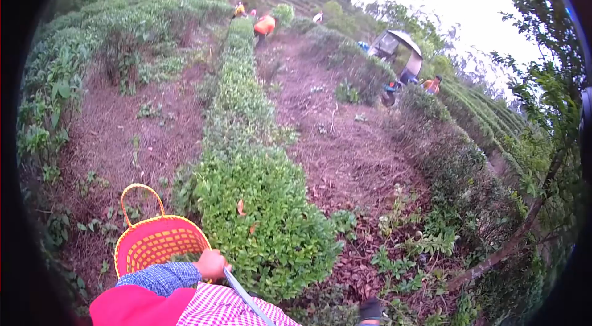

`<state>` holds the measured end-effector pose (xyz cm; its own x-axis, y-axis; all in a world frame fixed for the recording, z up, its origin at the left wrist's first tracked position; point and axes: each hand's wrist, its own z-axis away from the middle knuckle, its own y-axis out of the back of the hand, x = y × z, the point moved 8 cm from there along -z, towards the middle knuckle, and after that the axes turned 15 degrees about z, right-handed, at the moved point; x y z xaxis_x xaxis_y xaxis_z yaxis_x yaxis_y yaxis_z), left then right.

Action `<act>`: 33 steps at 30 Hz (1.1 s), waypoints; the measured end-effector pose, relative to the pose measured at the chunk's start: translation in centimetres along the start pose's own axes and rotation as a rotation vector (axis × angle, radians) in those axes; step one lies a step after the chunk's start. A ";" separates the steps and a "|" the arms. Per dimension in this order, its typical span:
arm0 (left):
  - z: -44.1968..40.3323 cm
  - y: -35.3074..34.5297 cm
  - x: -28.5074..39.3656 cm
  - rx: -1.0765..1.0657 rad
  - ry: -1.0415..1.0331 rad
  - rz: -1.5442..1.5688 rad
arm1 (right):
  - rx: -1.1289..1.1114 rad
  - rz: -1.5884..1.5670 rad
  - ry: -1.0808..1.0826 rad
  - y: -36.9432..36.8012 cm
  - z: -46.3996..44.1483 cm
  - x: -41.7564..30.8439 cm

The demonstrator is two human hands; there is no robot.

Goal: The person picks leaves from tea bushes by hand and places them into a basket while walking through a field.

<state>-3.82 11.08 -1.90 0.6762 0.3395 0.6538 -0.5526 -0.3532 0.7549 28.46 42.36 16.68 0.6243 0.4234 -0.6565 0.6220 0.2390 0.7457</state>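
My left hand (211, 264), coming from a blue checked sleeve (163, 275), is closed at the top end of a grey strap (240, 289). The strap runs down to the right across red-and-white checked cloth (213, 307). Beside this hand a pink and yellow woven basket (161, 236) hangs tilted, its looped handle standing up. Part of the basket is hidden by my sleeve. A trimmed leafy bush (265, 221) stands just beyond the hand. My right hand cannot be seen; a dark shape (370, 310) at the bottom edge is too unclear to name.
A narrow hedge row (237, 79) runs uphill between strips of dry ground (333, 135). Bushes and a leaning tree trunk (512, 239) line the right. Farther off are a stooping person in orange (264, 25), a canopied vehicle (401, 54) and another person (432, 85).
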 end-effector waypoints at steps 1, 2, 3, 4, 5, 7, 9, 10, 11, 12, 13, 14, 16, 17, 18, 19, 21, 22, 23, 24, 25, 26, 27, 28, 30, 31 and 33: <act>0.0 0.1 0.1 0.013 -0.024 0.009 | -0.082 0.029 0.024 -4.0 1.1 -0.8; -0.1 -0.1 -0.2 0.007 -0.003 0.001 | -0.153 0.051 0.056 -7.4 2.3 -1.7; 0.1 -0.2 -0.1 0.015 -0.015 -0.005 | -0.215 0.074 0.087 -10.6 3.5 -2.5; 0.2 0.0 -0.1 0.022 -0.023 -0.011 | -0.268 0.097 0.121 -12.9 4.2 -3.4; 0.2 0.3 0.0 0.037 -0.040 0.004 | -0.301 0.121 0.150 -14.9 5.1 -4.0; 0.6 0.6 -0.3 0.055 -0.065 0.022 | -0.339 0.142 0.192 -16.9 5.9 -4.9; 0.8 0.9 -1.1 0.055 -0.046 0.000 | -0.341 0.171 0.219 -17.7 6.2 -5.5; 1.0 1.4 -1.3 0.052 -0.030 -0.006 | -0.333 0.185 0.224 -17.7 6.0 -5.6; 1.2 1.8 -1.6 0.045 -0.007 0.034 | -0.316 0.200 0.226 -17.8 5.6 -5.4; 1.4 2.0 -1.8 0.059 -0.018 0.014 | -0.292 0.214 0.228 -17.2 5.1 -5.3; 1.4 2.0 -2.4 0.064 -0.022 0.004 | -0.260 0.237 0.228 -16.4 4.4 -4.8; 1.7 2.0 -2.8 0.066 -0.028 -0.005 | -0.225 0.265 0.225 -15.7 3.8 -4.5; 2.3 2.3 -3.1 0.055 -0.037 -0.004 | -0.092 0.376 0.224 -12.2 1.9 -3.3; 2.3 2.8 -3.2 0.060 -0.051 -0.005 | 0.000 0.451 0.225 -9.2 0.5 -2.0; 2.4 3.1 -3.3 0.052 -0.049 -0.005 | 0.119 0.566 0.229 -5.1 -1.1 -0.8; 2.7 3.3 -3.5 0.048 -0.024 -0.012 | 0.236 0.692 0.224 -0.5 -2.6 0.6; 3.0 3.1 -4.4 0.026 0.019 -0.037 | 0.479 1.006 0.175 10.6 -5.0 4.4; 3.1 3.3 -4.3 0.020 0.039 -0.019 | 0.595 1.190 0.128 17.2 -6.1 6.7; 3.0 3.5 -3.9 0.017 0.004 -0.014 | 0.704 1.371 0.075 24.2 -6.7 9.1; 3.1 3.3 -3.7 0.007 -0.022 -0.010 | 0.798 1.521 0.014 30.8 -6.7 11.0; 3.1 3.2 -3.6 0.003 -0.029 -0.035 | 0.872 1.617 -0.038 36.6 -6.6 13.1; 3.1 2.9 -3.5 0.012 -0.042 -0.060 | 0.904 1.588 -0.114 40.9 -6.1 14.2; 3.2 2.7 -3.6 0.027 -0.043 -0.058 | 0.943 1.499 -0.172 44.5 -4.8 14.8; 2.9 2.7 -3.2 0.037 -0.054 -0.058 | 1.000 1.423 -0.215 47.9 -3.7 15.5; 2.9 2.3 -2.1 0.022 -0.099 -0.134 | 1.120 1.284 -0.270 54.1 -1.5 17.2; 2.8 1.4 -2.6 0.023 -0.067 -0.127 | 1.184 1.212 -0.299 56.7 -0.3 18.1; 1.3 0.2 -3.5 0.030 -0.024 -0.131 | 1.308 1.087 -0.318 61.8 1.4 19.9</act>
<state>-5.68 8.66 -4.12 0.7534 0.3639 0.5478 -0.4439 -0.3333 0.8318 80.04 64.32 49.51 0.9458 -0.3166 -0.0718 -0.2726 -0.8946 0.3541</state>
